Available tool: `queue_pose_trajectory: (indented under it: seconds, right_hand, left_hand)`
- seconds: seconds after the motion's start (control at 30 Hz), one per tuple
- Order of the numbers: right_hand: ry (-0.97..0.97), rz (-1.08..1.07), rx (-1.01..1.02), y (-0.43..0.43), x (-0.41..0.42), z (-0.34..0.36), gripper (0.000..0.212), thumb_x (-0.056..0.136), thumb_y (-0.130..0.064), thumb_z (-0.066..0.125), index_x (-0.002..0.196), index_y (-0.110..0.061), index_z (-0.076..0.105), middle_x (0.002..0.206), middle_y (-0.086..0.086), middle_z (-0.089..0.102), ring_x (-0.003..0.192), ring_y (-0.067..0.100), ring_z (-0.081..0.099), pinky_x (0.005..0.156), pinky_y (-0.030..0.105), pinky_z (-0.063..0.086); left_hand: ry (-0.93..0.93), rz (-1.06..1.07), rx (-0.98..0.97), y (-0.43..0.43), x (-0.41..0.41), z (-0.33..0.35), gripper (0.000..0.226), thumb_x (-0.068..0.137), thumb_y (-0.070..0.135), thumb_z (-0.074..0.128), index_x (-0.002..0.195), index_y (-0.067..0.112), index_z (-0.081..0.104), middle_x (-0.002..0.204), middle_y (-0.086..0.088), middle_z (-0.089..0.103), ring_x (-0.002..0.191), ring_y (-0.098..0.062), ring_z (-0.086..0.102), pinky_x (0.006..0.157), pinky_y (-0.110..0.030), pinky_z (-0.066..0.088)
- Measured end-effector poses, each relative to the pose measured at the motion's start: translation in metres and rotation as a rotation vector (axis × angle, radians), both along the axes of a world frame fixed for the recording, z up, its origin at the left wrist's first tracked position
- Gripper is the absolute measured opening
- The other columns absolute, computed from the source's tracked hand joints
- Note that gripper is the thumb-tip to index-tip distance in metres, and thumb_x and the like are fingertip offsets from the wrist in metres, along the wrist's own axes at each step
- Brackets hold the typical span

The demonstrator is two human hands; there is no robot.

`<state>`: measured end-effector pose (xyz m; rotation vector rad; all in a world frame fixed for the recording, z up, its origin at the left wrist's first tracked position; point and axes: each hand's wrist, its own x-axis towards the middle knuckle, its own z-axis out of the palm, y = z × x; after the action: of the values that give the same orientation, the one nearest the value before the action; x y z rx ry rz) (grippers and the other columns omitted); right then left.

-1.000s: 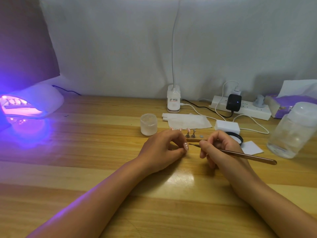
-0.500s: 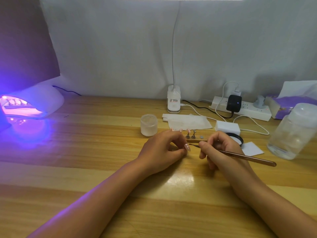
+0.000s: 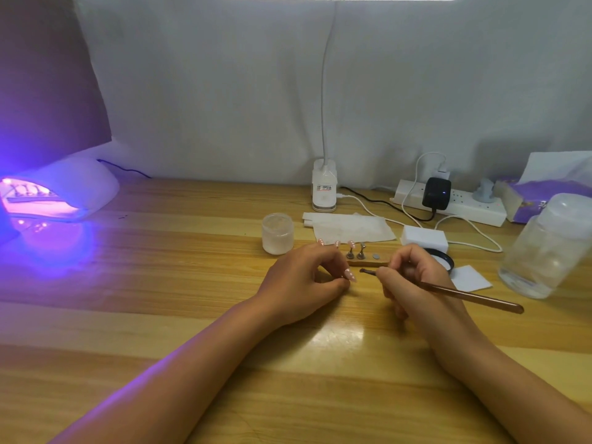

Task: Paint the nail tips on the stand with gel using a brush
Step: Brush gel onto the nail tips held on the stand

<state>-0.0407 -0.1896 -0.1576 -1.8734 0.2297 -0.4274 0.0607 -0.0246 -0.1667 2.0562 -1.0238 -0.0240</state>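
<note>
Resting on a wooden table (image 3: 134,302), both forearms reach toward its centre. Left hand (image 3: 301,285) curled, thumb and forefinger pinching a single pink nail tip (image 3: 350,275) just in front of the stand. Right hand (image 3: 413,277) grips a copper-coloured brush (image 3: 461,294) pen-fashion; dark bristle end points left at the pinched tip, close but apart from it. Nail stand (image 3: 368,261), a thin wooden strip, sits between and just behind the hands; pink tips on small metal posts, one post bare. Frosted gel jar (image 3: 277,233) behind left hand. Lit UV nail lamp (image 3: 61,193) glows purple far left. White power strip (image 3: 461,206) and clear plastic bottle (image 3: 544,248) to the right.
</note>
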Motion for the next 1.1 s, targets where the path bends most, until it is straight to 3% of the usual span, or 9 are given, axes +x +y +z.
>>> queue_pose_trajectory:
  seconds: [0.37, 0.6, 0.83, 1.1]
  right_hand:
    - [0.013, 0.113, 0.051, 0.0052, -0.0015, 0.0041, 0.02, 0.091, -0.026, 0.063, 0.093, -0.009, 0.054, 0.077, 0.004, 0.074, 0.051, 0.006, 0.058, 0.048, 0.018, 0.046]
    - [0.037, 0.093, -0.018, 0.002, -0.0012, -0.0003, 0.009, 0.09, -0.013, 0.062, 0.087, -0.008, 0.055, 0.061, 0.003, 0.066, 0.051, 0.003, 0.057, 0.048, 0.018, 0.042]
    - [0.021, 0.117, 0.029, 0.001, 0.0007, 0.0024, 0.02, 0.088, -0.031, 0.064, 0.093, -0.014, 0.055, 0.076, 0.003, 0.074, 0.052, 0.006, 0.059, 0.049, 0.017, 0.046]
    - [0.044, 0.106, -0.028, -0.0008, 0.0021, -0.0018, 0.01, 0.088, -0.011, 0.063, 0.085, -0.009, 0.053, 0.058, 0.001, 0.062, 0.048, 0.003, 0.054, 0.045, 0.016, 0.041]
  left_hand:
    - [-0.005, -0.003, -0.01, -0.0004, -0.0013, 0.0002, 0.013, 0.086, 0.023, 0.074, 0.086, 0.033, 0.066, 0.089, 0.017, 0.065, 0.073, 0.013, 0.053, 0.06, -0.008, 0.034]
    - [0.011, -0.009, -0.003, 0.0002, -0.0007, 0.0002, 0.01, 0.086, 0.023, 0.073, 0.09, 0.03, 0.068, 0.092, 0.016, 0.066, 0.072, 0.013, 0.052, 0.06, -0.008, 0.034]
    - [0.023, -0.007, -0.016, -0.0004, 0.0009, -0.0001, 0.01, 0.085, 0.022, 0.075, 0.087, 0.028, 0.068, 0.089, 0.016, 0.067, 0.073, 0.011, 0.054, 0.061, -0.008, 0.036]
    - [0.014, -0.002, -0.003, -0.0002, 0.0012, 0.0, 0.008, 0.085, 0.023, 0.075, 0.091, 0.025, 0.071, 0.091, 0.014, 0.067, 0.072, 0.012, 0.054, 0.061, -0.006, 0.037]
